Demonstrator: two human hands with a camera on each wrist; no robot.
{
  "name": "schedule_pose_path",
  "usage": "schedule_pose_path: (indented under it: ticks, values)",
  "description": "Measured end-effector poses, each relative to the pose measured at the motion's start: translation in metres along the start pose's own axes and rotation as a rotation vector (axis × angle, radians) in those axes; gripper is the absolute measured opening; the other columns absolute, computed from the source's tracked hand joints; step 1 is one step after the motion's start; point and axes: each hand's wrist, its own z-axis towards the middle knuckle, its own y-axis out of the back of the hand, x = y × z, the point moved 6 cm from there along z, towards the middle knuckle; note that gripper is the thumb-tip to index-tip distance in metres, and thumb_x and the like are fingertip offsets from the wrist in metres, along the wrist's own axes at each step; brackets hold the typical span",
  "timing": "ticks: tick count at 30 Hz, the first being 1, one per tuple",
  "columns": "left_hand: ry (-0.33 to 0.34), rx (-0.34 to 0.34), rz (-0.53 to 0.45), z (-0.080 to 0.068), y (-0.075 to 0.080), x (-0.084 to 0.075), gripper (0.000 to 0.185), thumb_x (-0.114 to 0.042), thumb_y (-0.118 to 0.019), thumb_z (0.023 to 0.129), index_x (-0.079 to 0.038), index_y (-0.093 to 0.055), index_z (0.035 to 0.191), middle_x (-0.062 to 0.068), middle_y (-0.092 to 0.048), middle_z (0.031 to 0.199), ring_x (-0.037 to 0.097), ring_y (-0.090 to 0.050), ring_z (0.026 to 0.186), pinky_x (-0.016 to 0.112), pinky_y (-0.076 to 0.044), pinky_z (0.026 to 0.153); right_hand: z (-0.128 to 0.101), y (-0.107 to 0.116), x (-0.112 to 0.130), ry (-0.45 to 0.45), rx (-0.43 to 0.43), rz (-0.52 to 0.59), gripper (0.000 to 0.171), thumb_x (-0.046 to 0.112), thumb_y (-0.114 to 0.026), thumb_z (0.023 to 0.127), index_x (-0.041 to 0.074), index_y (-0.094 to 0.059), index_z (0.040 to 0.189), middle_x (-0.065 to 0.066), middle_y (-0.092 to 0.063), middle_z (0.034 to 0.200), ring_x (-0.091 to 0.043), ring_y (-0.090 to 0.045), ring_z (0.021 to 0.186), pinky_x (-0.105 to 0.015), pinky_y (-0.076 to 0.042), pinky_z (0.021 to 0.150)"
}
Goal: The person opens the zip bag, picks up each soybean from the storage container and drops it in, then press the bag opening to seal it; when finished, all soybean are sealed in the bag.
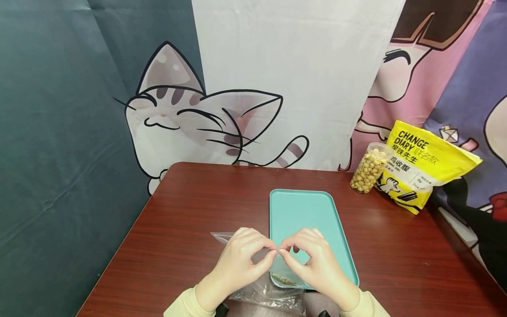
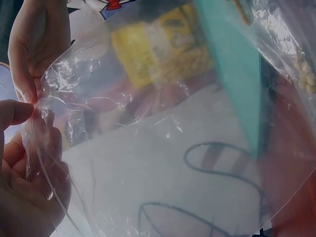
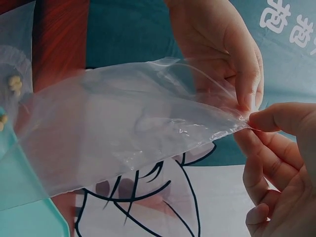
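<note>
A clear plastic zip bag point(image 1: 259, 288) hangs between my two hands. My left hand point(image 1: 243, 255) pinches its upper edge between thumb and fingertips. Right beside it, my right hand point(image 1: 309, 259) pinches the same edge, the two sets of fingertips meeting. In the left wrist view the bag point(image 2: 148, 128) spreads out from the pinched corner, and the zip line runs past the left fingers. The right wrist view shows the bag point(image 3: 123, 128) stretching away from both hands. Small greenish-brown pieces point(image 1: 283, 279) show low in the bag area, over the tray's near end.
A teal tray point(image 1: 303, 211) lies on the dark red table point(image 1: 206, 198), partly beneath my right hand. At the back right stand a clear jar of round yellowish pieces point(image 1: 368, 171) and a yellow snack pouch point(image 1: 429, 163). Printed cloth point(image 1: 297, 79) hangs behind the table.
</note>
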Motion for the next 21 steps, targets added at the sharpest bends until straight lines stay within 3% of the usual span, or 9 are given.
schedule_pose_path:
  ticks: [14,21]
  values:
    - [-0.013,-0.011,-0.019,0.0014,-0.0003,-0.0025,0.006,-0.016,-0.065,0.086,-0.020,-0.067,0.082,-0.014,-0.063,0.074,0.003,-0.057,0.072,0.020,-0.041,0.077,0.0008,0.0006,0.0020,-0.002,0.004,-0.047,0.012,0.013,-0.069,0.081,0.024,-0.064,0.082,0.018,-0.061,0.074,-0.003,-0.047,0.067,-0.018,-0.028,0.070]
    - [-0.019,-0.023,-0.022,0.0015,0.0011,-0.0028,0.007,-0.017,-0.064,0.087,-0.020,-0.068,0.083,-0.014,-0.064,0.074,0.002,-0.056,0.072,0.020,-0.041,0.077,0.0015,0.0006,0.0037,0.018,0.012,-0.060,0.005,0.021,-0.066,0.087,0.025,-0.065,0.083,0.018,-0.060,0.074,-0.001,-0.046,0.068,-0.017,-0.027,0.070]
